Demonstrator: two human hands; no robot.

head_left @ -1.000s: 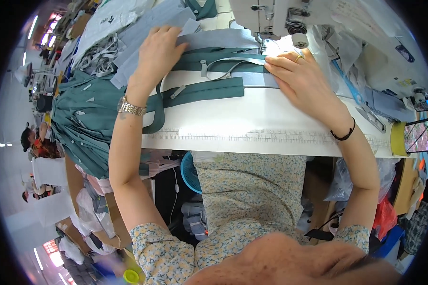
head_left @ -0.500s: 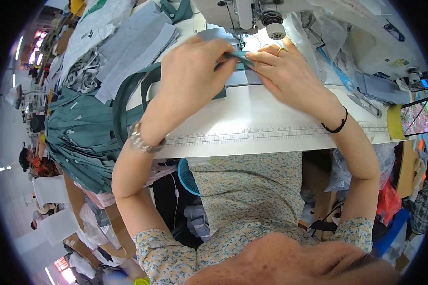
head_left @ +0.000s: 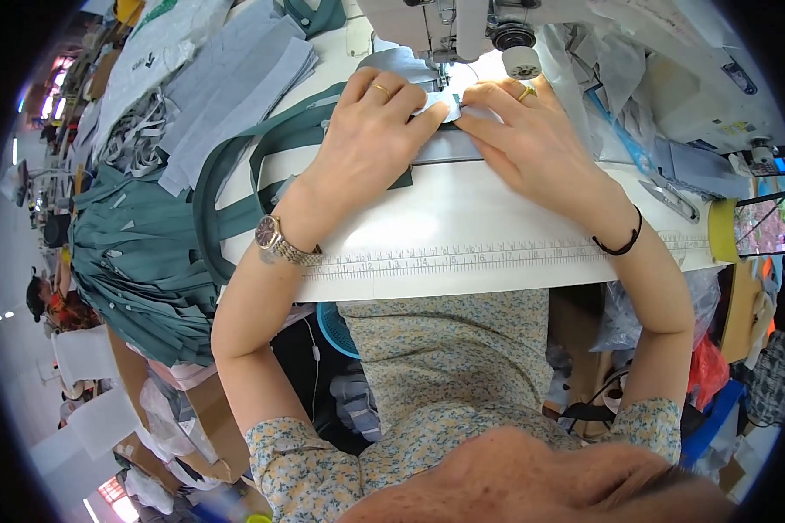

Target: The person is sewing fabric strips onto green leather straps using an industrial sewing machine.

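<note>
Gold-ringed left hand (head_left: 379,126): thumb and forefinger closed on a small pale piece (head_left: 439,105), the palm turned down, a metal watch (head_left: 270,232) at the wrist.
Right hand (head_left: 528,131): fingertips at the right edge of the same work, just beside the left thumb; whether they pinch or only press, I cannot tell. A ring shows on one finger, a black band (head_left: 619,240) on the wrist.
Pale piece: between the two hands, just in front of the presser foot (head_left: 442,77), with a little dark green cloth showing beside it.
Green strip (head_left: 208,196): curves out from behind the left hand, loops leftward and hangs toward the front edge.
Sewing machine (head_left: 410,30): above the hands, a bright glow beside its needle area.
White surface (head_left: 392,213): under both forearms, with a ruler scale (head_left: 436,261) along its front.
Left side: grey cloth pieces (head_left: 235,87) lie near the strip; green garments (head_left: 139,261) are heaped farther out.
Right side: a light blue tool (head_left: 624,135) lies beyond the right hand, a yellow roll (head_left: 722,231) near the corner.
Below: a blue basket (head_left: 333,331), partly hidden under the surface.
</note>
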